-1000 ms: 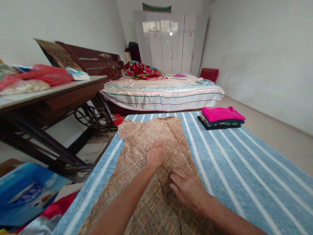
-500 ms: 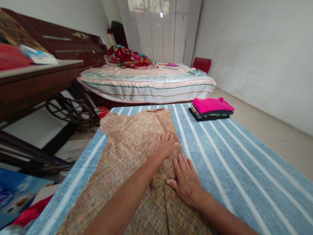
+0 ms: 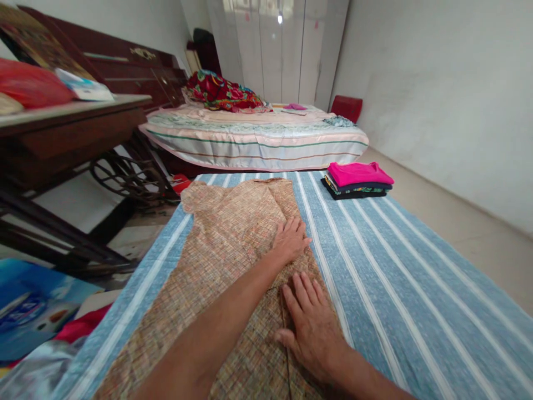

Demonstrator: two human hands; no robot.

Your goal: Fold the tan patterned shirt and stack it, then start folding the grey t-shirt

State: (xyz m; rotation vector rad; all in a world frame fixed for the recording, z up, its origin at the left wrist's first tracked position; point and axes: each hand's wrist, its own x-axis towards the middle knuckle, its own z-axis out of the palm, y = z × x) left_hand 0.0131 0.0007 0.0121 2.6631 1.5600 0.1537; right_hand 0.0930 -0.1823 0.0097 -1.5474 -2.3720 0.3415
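Right wall [image 3: 449, 83] white, faintly smudged. Left wall [image 3: 162, 22] also white, with dark red-brown headboard [image 3: 116, 66] along it. Pale wardrobe [image 3: 283, 66] across far end: glossy doors, bright reflected light up top. Bed [image 3: 258, 149] in front of that, striped sheet draped over near side. On the left, dark wooden table [image 3: 83, 122], spoked wheel [image 3: 120, 179] underneath. Pale floor [image 3: 478, 228] on the right.

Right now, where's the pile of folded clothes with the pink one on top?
In the head view, the pile of folded clothes sits right of the brown checked garment, near the far edge of the blue striped cover.
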